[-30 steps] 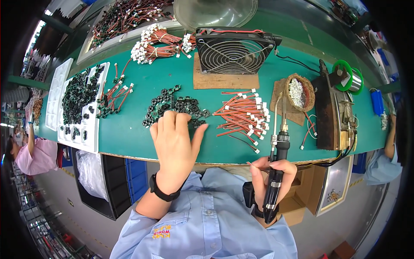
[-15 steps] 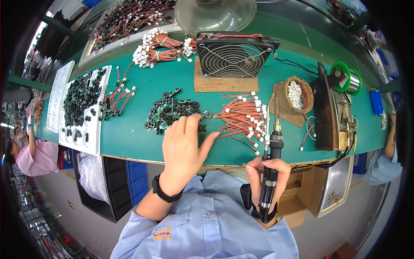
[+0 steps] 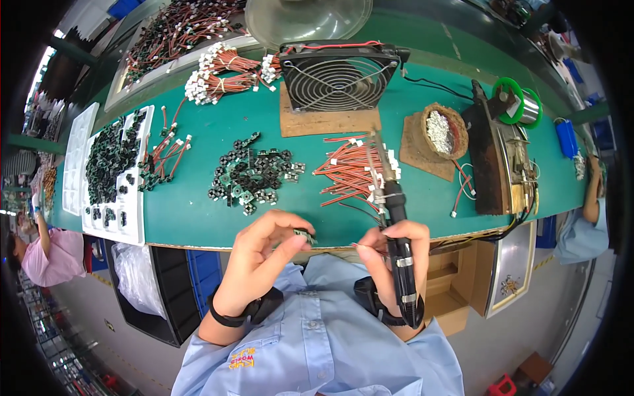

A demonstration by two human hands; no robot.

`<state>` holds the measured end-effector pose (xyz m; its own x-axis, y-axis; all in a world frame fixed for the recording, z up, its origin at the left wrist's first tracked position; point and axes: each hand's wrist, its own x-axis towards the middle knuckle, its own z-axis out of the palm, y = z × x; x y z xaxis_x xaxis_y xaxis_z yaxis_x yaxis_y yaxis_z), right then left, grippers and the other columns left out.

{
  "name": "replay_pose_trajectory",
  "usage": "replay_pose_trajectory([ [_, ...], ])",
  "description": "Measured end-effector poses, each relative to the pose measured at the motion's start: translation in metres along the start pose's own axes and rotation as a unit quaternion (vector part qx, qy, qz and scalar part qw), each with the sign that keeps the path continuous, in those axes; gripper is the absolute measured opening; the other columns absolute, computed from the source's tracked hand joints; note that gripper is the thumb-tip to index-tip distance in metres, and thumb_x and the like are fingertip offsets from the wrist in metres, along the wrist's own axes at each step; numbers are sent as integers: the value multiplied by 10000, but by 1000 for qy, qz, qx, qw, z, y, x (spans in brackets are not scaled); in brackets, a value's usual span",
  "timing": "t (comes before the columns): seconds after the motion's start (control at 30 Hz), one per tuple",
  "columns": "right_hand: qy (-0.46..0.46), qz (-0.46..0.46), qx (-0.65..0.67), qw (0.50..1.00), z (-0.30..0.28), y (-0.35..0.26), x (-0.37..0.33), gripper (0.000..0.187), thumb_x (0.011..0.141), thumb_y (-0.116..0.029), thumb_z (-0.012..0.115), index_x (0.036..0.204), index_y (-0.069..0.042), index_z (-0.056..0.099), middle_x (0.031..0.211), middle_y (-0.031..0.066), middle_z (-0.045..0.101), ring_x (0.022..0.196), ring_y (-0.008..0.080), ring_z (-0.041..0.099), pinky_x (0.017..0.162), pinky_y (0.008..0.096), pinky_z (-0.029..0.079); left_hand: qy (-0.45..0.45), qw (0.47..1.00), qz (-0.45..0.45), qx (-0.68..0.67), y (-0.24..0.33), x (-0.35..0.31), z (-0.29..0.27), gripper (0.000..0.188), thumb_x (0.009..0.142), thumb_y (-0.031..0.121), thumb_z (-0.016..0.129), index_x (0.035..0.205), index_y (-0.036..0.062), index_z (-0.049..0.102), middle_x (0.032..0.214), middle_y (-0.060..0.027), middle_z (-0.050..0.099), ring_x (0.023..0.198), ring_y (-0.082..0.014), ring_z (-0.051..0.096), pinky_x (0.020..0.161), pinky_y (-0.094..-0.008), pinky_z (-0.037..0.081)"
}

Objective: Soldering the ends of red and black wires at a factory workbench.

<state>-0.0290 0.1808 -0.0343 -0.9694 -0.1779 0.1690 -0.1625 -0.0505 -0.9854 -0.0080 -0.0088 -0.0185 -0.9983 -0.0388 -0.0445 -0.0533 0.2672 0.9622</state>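
My left hand pinches a small black and green circuit-board part between thumb and fingers, just over the table's near edge. Opposite it, my right hand is closed around the black handle of a soldering iron, whose tip points away from me. A short reddish wire end peeks out at the right fingertips; the rest is hidden. Beyond my left hand lies a loose pile of black and green parts. Red and black wires with white connectors lie past the iron.
A black fan stands at the back. To the right are a round tub of white bits, a dark metal box and a green solder spool. White trays of parts sit left. Other people work at both sides.
My left hand has drawn back from the pile toward me, now with a small part in its fingers. My right hand has shifted slightly left, keeping the soldering iron.
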Motion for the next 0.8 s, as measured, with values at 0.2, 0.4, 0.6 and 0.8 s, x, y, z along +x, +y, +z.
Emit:
replay_pose_trajectory([
  [0.2,-76,5,60,995,8,-17,8,408,761,76,631,1037,-62,363,822,111,577,683,109,577,620,232,471,-95,901,-107,-410,7,1,5,186,871,126,557,1006,1,525,911,-96,562,819,-174,557,656,-278,482],
  [0.4,-92,-12,14,996,16,-27,9,410,755,78,639,1035,-49,367,819,114,578,694,128,612,576,234,494,-106,877,-117,-454,10,-2,5,208,866,170,579,981,5,525,886,-76,552,832,-145,529,680,-256,439],
  [0.6,-110,-83,-43,989,22,-35,14,388,749,74,648,1013,-41,388,834,114,584,727,164,642,560,245,521,-132,857,-82,-492,-10,-9,2,224,879,125,565,1059,-2,523,1016,-86,565,920,-146,526,793,-287,428],
  [0.8,-109,-80,-63,989,24,-37,13,391,734,68,667,1001,-44,405,819,99,593,697,154,640,553,230,501,-140,856,-78,-491,-9,-9,1,221,881,120,560,1058,-5,522,1028,-85,560,931,-141,520,804,-276,417],
])
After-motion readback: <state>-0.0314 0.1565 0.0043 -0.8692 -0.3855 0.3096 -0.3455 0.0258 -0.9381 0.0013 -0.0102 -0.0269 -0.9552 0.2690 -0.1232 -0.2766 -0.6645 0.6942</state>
